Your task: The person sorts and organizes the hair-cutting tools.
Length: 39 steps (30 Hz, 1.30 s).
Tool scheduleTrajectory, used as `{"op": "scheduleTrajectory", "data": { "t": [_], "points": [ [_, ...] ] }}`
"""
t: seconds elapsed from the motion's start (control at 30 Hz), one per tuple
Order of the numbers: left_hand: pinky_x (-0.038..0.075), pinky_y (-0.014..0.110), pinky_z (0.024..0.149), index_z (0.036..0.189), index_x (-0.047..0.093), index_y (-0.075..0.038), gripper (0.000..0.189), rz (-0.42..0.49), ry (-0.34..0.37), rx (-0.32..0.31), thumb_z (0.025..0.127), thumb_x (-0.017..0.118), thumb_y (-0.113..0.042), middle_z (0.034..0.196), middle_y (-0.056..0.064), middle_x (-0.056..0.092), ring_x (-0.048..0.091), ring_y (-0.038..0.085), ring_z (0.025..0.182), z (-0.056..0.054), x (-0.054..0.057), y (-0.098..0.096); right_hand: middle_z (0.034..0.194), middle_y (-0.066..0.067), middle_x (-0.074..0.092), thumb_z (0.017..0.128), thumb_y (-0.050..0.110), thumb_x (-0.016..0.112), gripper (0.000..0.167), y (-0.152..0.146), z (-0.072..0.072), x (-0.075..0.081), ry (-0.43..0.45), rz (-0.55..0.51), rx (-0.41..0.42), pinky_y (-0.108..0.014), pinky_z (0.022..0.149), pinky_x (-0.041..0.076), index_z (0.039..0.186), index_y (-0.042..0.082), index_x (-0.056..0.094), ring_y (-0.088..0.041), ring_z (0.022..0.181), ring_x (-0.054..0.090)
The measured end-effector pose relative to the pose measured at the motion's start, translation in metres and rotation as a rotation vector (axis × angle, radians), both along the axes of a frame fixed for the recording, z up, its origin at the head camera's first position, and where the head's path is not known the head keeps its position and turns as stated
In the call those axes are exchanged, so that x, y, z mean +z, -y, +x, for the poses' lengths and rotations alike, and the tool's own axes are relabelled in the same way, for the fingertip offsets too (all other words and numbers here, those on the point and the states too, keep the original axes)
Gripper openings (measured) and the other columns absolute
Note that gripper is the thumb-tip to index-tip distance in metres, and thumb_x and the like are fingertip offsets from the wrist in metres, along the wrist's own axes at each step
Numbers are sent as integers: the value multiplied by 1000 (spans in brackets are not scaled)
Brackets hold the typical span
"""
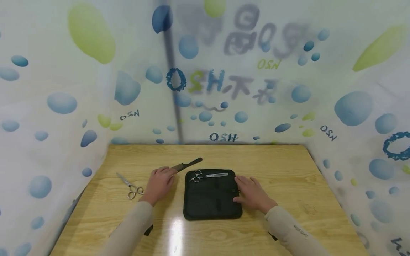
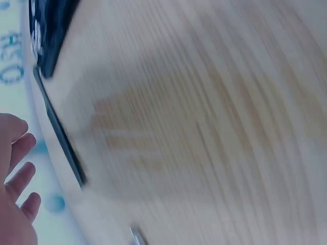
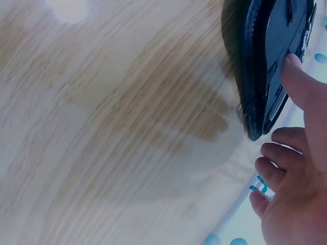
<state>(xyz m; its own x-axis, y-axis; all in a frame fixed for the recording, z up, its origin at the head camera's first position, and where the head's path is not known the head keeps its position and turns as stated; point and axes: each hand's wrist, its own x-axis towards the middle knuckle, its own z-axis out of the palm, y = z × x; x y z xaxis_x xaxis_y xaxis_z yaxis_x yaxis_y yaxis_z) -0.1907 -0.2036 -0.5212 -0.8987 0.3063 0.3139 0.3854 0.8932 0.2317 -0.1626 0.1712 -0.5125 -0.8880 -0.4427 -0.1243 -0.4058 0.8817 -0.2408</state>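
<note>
A black case (image 1: 205,202) lies flat on the table, with thinning scissors (image 1: 217,175) along its upper part, their ring handles at the left. My right hand (image 1: 253,193) is at the case's right edge. In the right wrist view its thumb (image 3: 301,81) overlaps the case (image 3: 276,46), while the other fingers extend past the edge. My left hand (image 1: 161,184) is over a dark comb (image 1: 192,163), hiding part of it from the head view. The left wrist view shows the comb (image 2: 64,140) on the table and loosely bent fingers apart from it.
A pair of silver scissors (image 1: 129,185) lies on the table left of my left hand. The wooden table (image 1: 272,160) is bordered at the back and sides by a printed curtain (image 1: 205,117).
</note>
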Motion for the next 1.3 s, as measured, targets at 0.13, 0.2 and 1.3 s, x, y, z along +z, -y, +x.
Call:
{"op": "scheduleTrajectory", "data": {
  "t": [0.13, 0.2, 1.3],
  "points": [
    [43, 58, 97, 114, 70, -13, 23, -11, 36, 38, 94, 61, -9, 113, 7, 73, 60, 34, 117, 6, 9, 32, 147, -17, 47, 90, 40, 68, 72, -6, -2, -1, -70, -25, 0, -57, 112, 31, 144, -1, 44, -32, 137, 44],
    [43, 59, 97, 116, 69, -13, 26, -40, 47, 53, 93, 59, -5, 113, 7, 72, 60, 34, 116, 8, 11, 49, 146, -17, 49, 89, 39, 68, 70, -10, -2, -4, -108, -30, -4, -57, 111, 32, 142, -1, 46, -32, 136, 46],
    [42, 61, 87, 98, 73, -8, 19, -200, -5, 215, 82, 67, 1, 100, 11, 73, 62, 37, 103, 44, 11, 142, 139, -16, 56, 88, 31, 72, 61, -37, 6, -7, -185, -31, -65, -56, 107, 37, 137, 1, 53, -34, 128, 52]
  ]
}}
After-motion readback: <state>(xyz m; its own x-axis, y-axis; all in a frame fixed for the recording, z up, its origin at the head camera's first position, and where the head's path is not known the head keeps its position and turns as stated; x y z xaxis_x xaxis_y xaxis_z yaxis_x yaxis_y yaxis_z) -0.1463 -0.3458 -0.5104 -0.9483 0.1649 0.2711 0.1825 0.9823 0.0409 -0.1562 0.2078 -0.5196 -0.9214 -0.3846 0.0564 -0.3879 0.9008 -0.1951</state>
